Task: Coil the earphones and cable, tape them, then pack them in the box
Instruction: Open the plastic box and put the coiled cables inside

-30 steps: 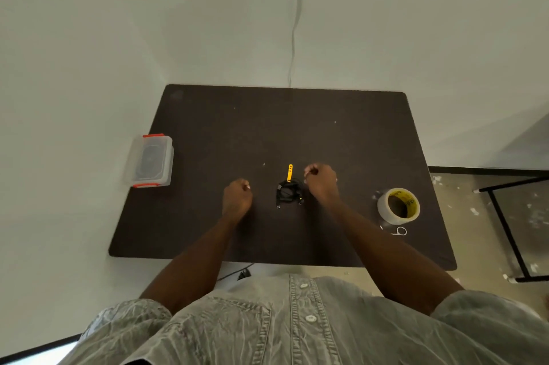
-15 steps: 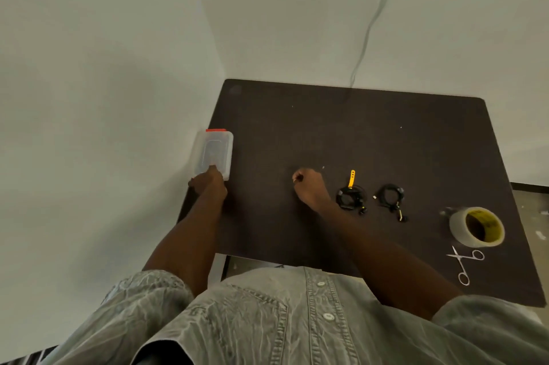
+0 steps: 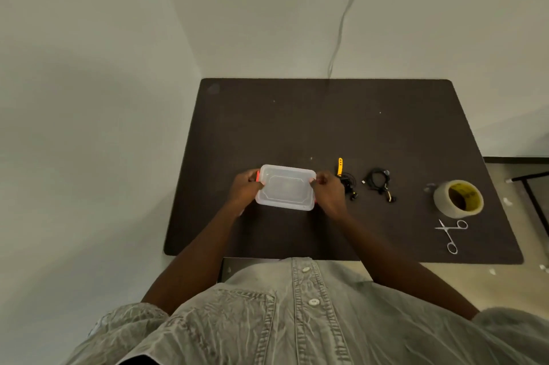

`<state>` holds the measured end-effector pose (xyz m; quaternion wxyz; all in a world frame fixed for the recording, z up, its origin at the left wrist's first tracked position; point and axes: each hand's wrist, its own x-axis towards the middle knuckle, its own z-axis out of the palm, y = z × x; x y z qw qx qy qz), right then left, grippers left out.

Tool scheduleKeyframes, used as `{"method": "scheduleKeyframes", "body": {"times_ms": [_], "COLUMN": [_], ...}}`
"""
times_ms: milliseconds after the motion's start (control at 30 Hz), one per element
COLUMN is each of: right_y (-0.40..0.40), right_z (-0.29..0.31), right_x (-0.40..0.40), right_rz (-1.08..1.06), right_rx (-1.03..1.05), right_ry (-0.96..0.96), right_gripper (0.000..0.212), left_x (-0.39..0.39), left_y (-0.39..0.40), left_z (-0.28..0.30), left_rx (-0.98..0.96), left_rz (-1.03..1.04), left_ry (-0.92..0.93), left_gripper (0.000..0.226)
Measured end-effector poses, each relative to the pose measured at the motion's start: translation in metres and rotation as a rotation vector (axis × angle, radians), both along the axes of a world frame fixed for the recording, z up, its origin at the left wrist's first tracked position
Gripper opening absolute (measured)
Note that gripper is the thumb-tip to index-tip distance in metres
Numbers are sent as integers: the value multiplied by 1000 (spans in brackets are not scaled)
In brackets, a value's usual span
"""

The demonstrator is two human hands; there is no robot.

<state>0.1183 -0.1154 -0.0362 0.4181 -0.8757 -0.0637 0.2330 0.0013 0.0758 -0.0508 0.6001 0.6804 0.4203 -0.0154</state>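
Now the clear rectangular plastic box with orange side clips point(image 3: 285, 187) is seen on the dark brown table mat point(image 3: 297, 127), its lid on, in the near middle of the mat. It is gripped at both short ends: the left hand point(image 3: 245, 189) is curled round the left clip, and the right hand point(image 3: 328, 192) is pinched onto the right edge, thumbs laid on the lid. Whether the clips are latched or being lifted cannot be told, since they are covered by the fingers.

Just right of the right hand, a black coiled bundle with a yellow strap point(image 3: 346, 179) is lying on the mat, partly hidden behind the knuckles; it is probably the earphones, though the detail is too small to be sure. A little farther right, apart from it, a second black coiled cable point(image 3: 378, 183) is set down, its plug ends trailing toward the near side.

Well off to the right, a roll of clear packing tape with a yellow core point(image 3: 459, 198) is stood near the mat's edge, and a pair of small silver scissors point(image 3: 451, 234) is laid just in front of it, blades slightly parted. A thin pale wire point(image 3: 346, 14) is run down the wall behind the mat. A grey denim shirt point(image 3: 297, 314) is filling the bottom of the view.
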Motion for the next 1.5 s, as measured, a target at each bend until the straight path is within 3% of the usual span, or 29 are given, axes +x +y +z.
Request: {"method": "scheduleKeyframes", "body": {"times_ms": [167,333,467,533,600,667,733,800,867,933,1100,1200,1300,1367,1500], "right_y": [-30,-37,-37,-33,-30,-26,-23,-22,-24,-26,-26,-23,-23,-26,-29], "right_z": [-12,-7,0,-1,-4,-4,-1,2,0,1,-4,-9,-12,-16,-20], "right_x": [-11,-11,-7,-6,-5,-5,-5,-6,-5,-5,-4,-5,-7,-7,-4], "right_rz": [-105,-185,-181,-134,-77,-73,-118,-197,-233,-224,-215,-209,-170,-131,-55], "right_rx": [98,232,191,115,27,-20,21,119,186,190,86,47,18,8,7], "right_ry": [135,257,305,268,150,72,121,226,273,271,154,108,98,68,41], "right_gripper": [11,15,19,19,18,21,17,11,14,17,27,29,24,16,18], "left_x": [-3,-7,-15,-16,-16,-16,-10,1,12,19,5,-11,-14,-12,-4], "left_y": [-11,-13,-8,-11,-16,-20,-18,-16,-15,-17,-8,-2,1,2,5], "left_z": [4,7,-2,-5,-3,11,19,23,25,26,28,23,14,9,4], "left_rx": [-83,-156,-274,-199,16,271,492,735,854,830,789,861,850,718,583], "left_rz": [121,217,288,283,258,85,-308,-733,-1005,-1067,-884,-474,-50,47,72], "left_ry": [-31,-27,31,78,71,-8,-30,71,155,140,-94,-183,218,438,476], "left_gripper": [21,26,25,31,45,67,101,123,125,117,98,90,84,90,87]}}
